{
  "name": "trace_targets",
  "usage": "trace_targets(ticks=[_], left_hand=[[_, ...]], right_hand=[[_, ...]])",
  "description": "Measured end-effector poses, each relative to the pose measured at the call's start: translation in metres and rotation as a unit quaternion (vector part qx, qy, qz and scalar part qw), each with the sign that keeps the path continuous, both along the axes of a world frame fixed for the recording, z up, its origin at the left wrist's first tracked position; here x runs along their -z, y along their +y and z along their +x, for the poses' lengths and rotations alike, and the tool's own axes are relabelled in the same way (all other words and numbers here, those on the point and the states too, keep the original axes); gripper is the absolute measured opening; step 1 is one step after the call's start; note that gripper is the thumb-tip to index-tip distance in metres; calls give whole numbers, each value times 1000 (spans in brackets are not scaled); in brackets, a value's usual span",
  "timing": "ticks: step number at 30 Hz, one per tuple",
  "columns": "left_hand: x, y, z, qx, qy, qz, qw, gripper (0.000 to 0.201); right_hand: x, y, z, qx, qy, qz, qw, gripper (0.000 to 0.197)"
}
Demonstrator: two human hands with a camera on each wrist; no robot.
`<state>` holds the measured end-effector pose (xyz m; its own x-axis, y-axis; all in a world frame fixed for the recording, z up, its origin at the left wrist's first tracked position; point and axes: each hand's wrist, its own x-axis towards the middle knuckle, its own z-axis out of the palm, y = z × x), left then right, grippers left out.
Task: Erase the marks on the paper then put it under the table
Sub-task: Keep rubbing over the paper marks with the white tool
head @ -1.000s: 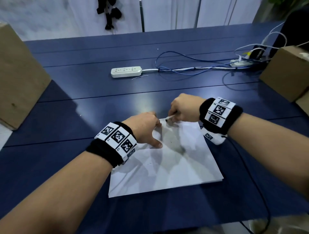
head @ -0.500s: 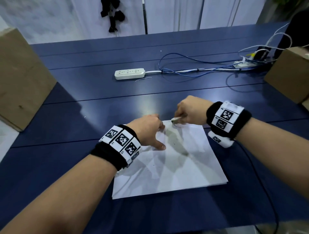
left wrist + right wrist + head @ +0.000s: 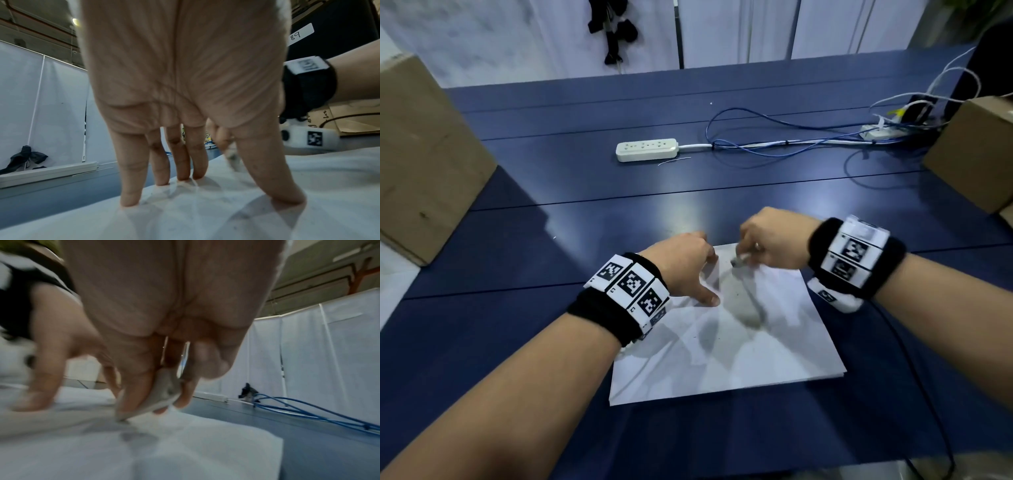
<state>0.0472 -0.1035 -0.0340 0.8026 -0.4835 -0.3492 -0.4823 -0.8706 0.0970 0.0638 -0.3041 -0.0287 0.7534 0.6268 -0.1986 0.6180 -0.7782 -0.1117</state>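
Note:
A white sheet of paper lies on the dark blue table, with faint grey smudges near its far edge. My left hand presses down on the paper's far left part with straight, spread fingers. My right hand pinches a small grey-white eraser between thumb and fingers, its tip touching the paper near the far edge. In the right wrist view the eraser is blurred by motion.
A white power strip with blue and white cables lies across the far half of the table. Cardboard boxes stand at the left and right edges. A black cable trails from my right wrist over the near table edge.
My right hand has rubbed the eraser back and forth at the paper's far edge, shifting slightly nearer. The left hand keeps pressing in the same place. The view has shifted slightly.

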Motion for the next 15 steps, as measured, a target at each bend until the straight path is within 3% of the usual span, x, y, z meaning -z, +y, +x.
trace_targets(ticks=[3,7,9,12,15], left_hand=[[1,1,1,-1,2,-2,1000,68],[0,0,1,-3,2,-6,1000,63],[1,0,1,-6,6,-7,1000,64],[2,2,2,-14,8,-9,1000,66],[3,2,5,-16,8,-6,1000,59]], right_hand=[[-5,-4,-23,-43,119,-23,992,21],[-5,-2,9,40,16,-18,999,42],[-7,-5,21,72,-3,-2,997,32],[-6,-10,8,32,15,9,999,19],[-9,-10,-18,-36,113,2,993,17]])
